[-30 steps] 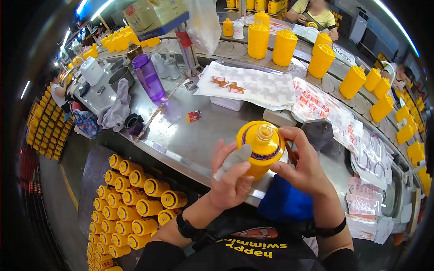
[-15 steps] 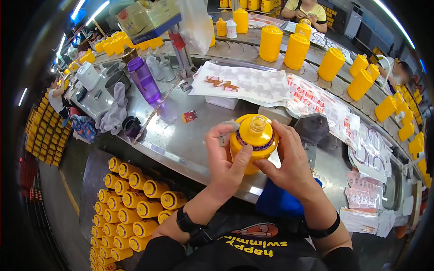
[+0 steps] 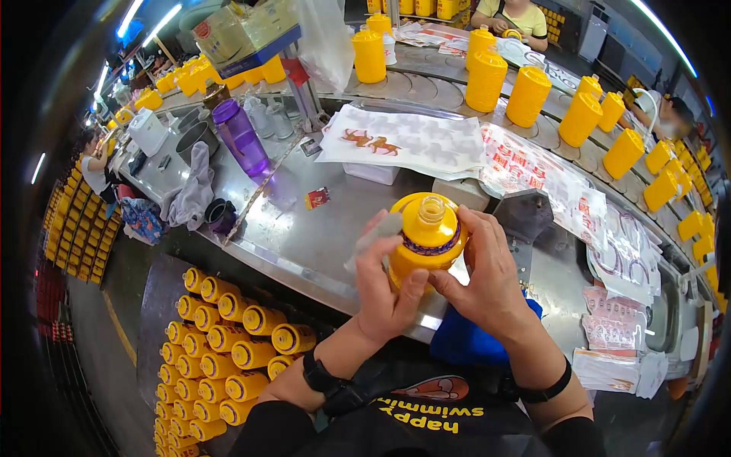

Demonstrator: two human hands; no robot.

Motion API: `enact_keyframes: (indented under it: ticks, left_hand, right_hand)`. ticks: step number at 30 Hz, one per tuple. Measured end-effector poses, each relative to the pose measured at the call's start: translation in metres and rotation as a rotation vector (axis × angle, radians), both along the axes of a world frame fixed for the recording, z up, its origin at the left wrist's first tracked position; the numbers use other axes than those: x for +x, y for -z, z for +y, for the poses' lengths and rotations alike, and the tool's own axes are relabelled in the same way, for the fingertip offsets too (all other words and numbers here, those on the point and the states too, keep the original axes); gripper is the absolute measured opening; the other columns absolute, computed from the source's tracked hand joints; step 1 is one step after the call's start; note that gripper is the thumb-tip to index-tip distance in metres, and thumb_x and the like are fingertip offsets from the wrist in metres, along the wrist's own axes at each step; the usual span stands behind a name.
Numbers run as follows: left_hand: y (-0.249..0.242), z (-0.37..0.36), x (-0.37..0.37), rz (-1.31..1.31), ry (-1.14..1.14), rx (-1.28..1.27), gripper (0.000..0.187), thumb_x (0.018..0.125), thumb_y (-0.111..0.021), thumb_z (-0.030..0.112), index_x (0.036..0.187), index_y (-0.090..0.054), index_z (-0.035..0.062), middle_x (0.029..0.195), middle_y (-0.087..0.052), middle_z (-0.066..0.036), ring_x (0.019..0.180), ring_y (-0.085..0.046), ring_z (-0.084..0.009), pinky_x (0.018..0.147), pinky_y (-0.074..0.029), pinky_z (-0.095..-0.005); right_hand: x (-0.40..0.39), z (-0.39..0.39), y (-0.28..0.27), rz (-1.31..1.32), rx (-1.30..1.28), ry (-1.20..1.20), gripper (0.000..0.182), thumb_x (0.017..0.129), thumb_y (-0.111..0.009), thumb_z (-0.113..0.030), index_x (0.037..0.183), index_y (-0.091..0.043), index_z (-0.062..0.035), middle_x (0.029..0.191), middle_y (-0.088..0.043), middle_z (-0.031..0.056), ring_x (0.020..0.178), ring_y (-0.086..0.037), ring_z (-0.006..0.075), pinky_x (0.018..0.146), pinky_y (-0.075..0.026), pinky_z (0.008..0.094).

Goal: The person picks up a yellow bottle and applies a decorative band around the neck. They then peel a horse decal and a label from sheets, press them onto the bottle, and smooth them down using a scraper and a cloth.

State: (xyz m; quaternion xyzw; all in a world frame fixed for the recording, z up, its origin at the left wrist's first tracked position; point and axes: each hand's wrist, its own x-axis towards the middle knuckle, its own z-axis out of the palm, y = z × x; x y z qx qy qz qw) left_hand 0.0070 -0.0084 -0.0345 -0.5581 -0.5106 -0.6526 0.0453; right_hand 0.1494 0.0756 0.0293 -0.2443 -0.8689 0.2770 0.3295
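A yellow bottle (image 3: 426, 263) with a clear glass neck stands upright between my hands, over the metal table's near edge. A dark purple patterned band (image 3: 432, 248) runs around its shoulder. My right hand (image 3: 491, 270) grips it from the right, fingers along the side and thumb across the lower front. At the left side, my left hand (image 3: 384, 289) is curled around the bottle, with its thumb low at the front. A grey cover on a left fingertip is smeared by motion. The far side of the bottle is hidden.
Printed decal sheets (image 3: 411, 145) lie behind the bottle, more sheets (image 3: 533, 171) to the right. A purple drink bottle (image 3: 242, 141) and grey cloth (image 3: 193, 186) are on the left. Yellow bottles (image 3: 487, 82) ride a conveyor behind; several lie stacked (image 3: 221, 339) lower left. A co-worker (image 3: 514, 21) sits opposite.
My left fingers have shifted on the bottle's left side, the grey-covered fingertip moving off its upper rim. The right hand keeps its grip. Bottles on the conveyor have moved along.
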Motion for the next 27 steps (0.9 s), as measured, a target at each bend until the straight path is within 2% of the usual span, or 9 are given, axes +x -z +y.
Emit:
enact_keyframes:
  ticks: [3,6,9,12,15,19,20,23,27]
  left_hand:
    - [-0.001,-0.01,0.001,0.279,-0.129,0.009,0.032,0.095,-0.062,0.023,0.12,-0.048,0.0078,0.124,-0.051,-0.021,0.128,-0.044,-0.0393,0.113,-0.021,-0.0614]
    - [0.005,-0.014,0.004,0.438,-0.186,0.034,0.026,0.093,-0.064,0.02,0.115,-0.053,0.0136,0.123,-0.054,-0.018,0.126,-0.046,-0.0376,0.112,-0.018,-0.0649]
    - [0.008,-0.011,0.011,0.524,-0.237,0.077,0.024,0.09,-0.065,0.017,0.112,-0.055,0.0163,0.119,-0.057,-0.015,0.126,-0.046,-0.0359,0.113,-0.019,-0.064]
    - [0.001,-0.011,0.009,0.466,-0.157,0.074,0.023,0.089,-0.065,0.015,0.11,-0.056,0.0156,0.117,-0.058,-0.013,0.123,-0.048,-0.0345,0.113,-0.021,-0.0623]
    - [-0.002,-0.017,-0.008,0.385,-0.133,0.023,0.025,0.091,-0.061,0.016,0.112,-0.049,0.0094,0.119,-0.052,-0.019,0.123,-0.042,-0.0349,0.113,-0.022,-0.0604]
    - [-0.012,-0.01,-0.019,0.198,-0.053,-0.07,0.031,0.091,-0.06,0.013,0.117,-0.045,0.0054,0.124,-0.046,-0.017,0.124,-0.04,-0.0306,0.113,-0.026,-0.0512]
    - [-0.015,-0.003,-0.021,0.097,0.047,-0.069,0.036,0.091,-0.058,0.011,0.122,-0.041,0.0049,0.123,-0.044,-0.013,0.122,-0.042,-0.0254,0.11,-0.032,-0.0428]
    - [-0.018,0.003,-0.011,-0.412,0.38,-0.103,0.04,0.09,-0.059,0.008,0.124,-0.039,0.0014,0.119,-0.044,-0.014,0.116,-0.046,-0.0222,0.103,-0.038,-0.0373]
    - [-0.026,0.005,-0.005,-0.455,0.403,-0.117,0.044,0.089,-0.057,0.005,0.126,-0.034,0.0012,0.119,-0.04,-0.011,0.112,-0.047,-0.0153,0.099,-0.041,-0.0293]
  right_hand:
    - [0.0,0.0,-0.001,0.006,0.052,0.001,0.075,0.07,-0.082,-0.014,0.131,-0.041,0.0017,0.125,-0.05,0.0233,0.118,-0.048,0.0405,0.101,-0.042,0.0438]
    - [-0.001,-0.001,0.0,0.02,0.057,0.003,0.075,0.07,-0.081,-0.013,0.131,-0.041,0.0018,0.125,-0.049,0.0233,0.119,-0.048,0.0407,0.101,-0.042,0.0437]
    - [0.001,0.001,0.001,0.0,0.088,-0.006,0.075,0.07,-0.081,-0.012,0.132,-0.041,0.0017,0.126,-0.049,0.0236,0.12,-0.047,0.0409,0.101,-0.042,0.0436]
    - [0.001,0.004,0.003,0.007,0.072,-0.015,0.076,0.069,-0.083,-0.013,0.131,-0.041,0.0014,0.125,-0.05,0.0231,0.118,-0.048,0.0408,0.101,-0.042,0.0433]
    - [0.001,0.005,-0.002,-0.014,0.0,-0.021,0.077,0.068,-0.084,-0.015,0.131,-0.042,0.0008,0.123,-0.052,0.022,0.117,-0.049,0.0402,0.099,-0.042,0.0432]
    - [-0.001,0.004,0.004,0.055,0.023,-0.04,0.077,0.068,-0.085,-0.016,0.13,-0.043,0.0004,0.12,-0.054,0.0207,0.114,-0.051,0.0393,0.096,-0.043,0.0429]
    - [-0.002,0.004,0.005,0.062,0.027,-0.039,0.076,0.068,-0.085,-0.016,0.13,-0.043,0.0004,0.119,-0.054,0.0205,0.113,-0.051,0.0391,0.096,-0.043,0.0429]
    - [-0.003,0.003,0.003,0.061,-0.005,-0.035,0.076,0.068,-0.085,-0.016,0.13,-0.043,0.0004,0.118,-0.055,0.02,0.11,-0.052,0.0386,0.095,-0.044,0.0432]
    - [-0.003,0.002,0.004,0.065,0.019,-0.018,0.076,0.069,-0.085,-0.016,0.13,-0.043,0.0005,0.117,-0.055,0.0196,0.107,-0.052,0.0382,0.093,-0.044,0.0435]
